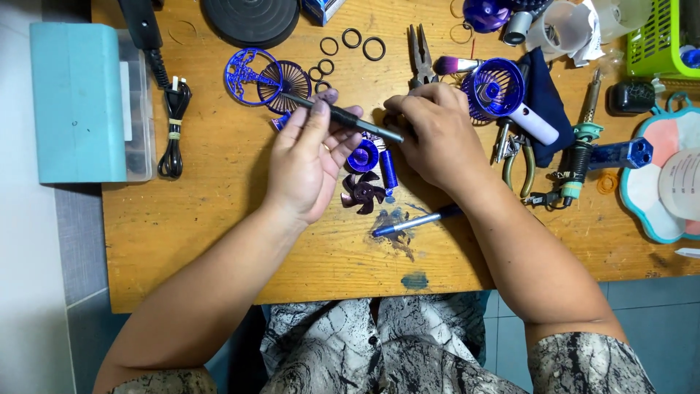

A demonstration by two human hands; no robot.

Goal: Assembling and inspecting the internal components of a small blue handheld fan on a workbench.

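1. A slim black tool (341, 117), rod-shaped with a matte dark grip and a thin metal shaft, lies slanted across both hands above the middle of the wooden worktop (219, 219).
2. Left hand (310, 157): fingers curled about the tool's thick grip end, thumb pressed on top; closed on it.
3. Right hand (430, 131): fingers bunched and closed at the shaft's tip; whatever small part it pinches there is hidden.
4. Directly below the tool lie a glossy blue round cap (362, 156), a small blue cylinder (389, 171) and a dark purple fan impeller (362, 192) with curved blades.
5. Below those, a blue pen (415, 221) lies slanted beside a blue stain on the wood.
6. Left of the tool: two round blue wire grilles (266, 76), thin-spoked; above them several black rubber rings (351, 40).
7. Right of the tool: a blue fan housing (496, 91) with pale handle, metal pliers (421, 52) and a soldering iron (583, 138).
8. Far left of the tool, a pale teal box (76, 102) overhangs the worktop edge; a coiled black cord (173, 124) lies beside it.
9. Open wood remains toward the near edge, below the tool; the far side is crowded.
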